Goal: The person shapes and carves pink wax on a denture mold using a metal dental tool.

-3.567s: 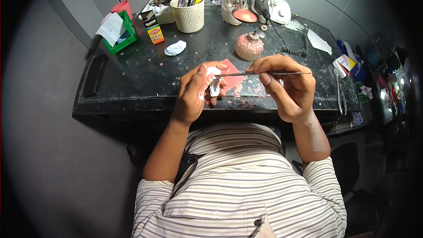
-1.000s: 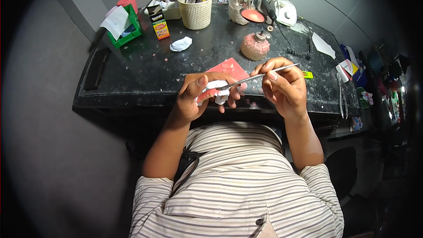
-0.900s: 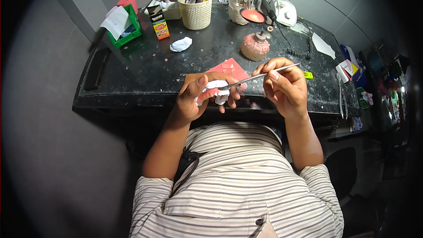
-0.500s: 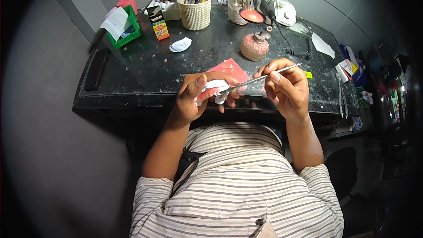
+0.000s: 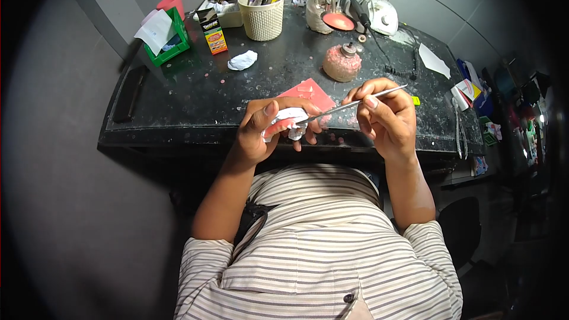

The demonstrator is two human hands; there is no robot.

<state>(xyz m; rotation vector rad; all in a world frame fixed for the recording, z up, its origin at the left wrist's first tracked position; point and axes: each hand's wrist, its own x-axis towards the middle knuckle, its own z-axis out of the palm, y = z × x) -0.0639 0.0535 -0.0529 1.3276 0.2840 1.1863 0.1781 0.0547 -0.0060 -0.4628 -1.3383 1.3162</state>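
Observation:
My left hand is closed around a white plaster dental model with pink wax along its side. Between the thumb and fingers of my right hand is a thin metal wax carver, held at a slant. Its left tip meets the model near the wax edge; whether it presses into the wax is too small to tell. Behind the model, a pink wax sheet lies on the dark bench with small cut pieces on top.
A spirit burner coated in pink wax stands behind my hands. Farther back are a white plaster piece, a small box, a woven cup of tools and a green bin. Tweezers lie at the bench's right edge.
The carver's tip has shifted slightly left and down on the model. Both hands stay almost in the same place.

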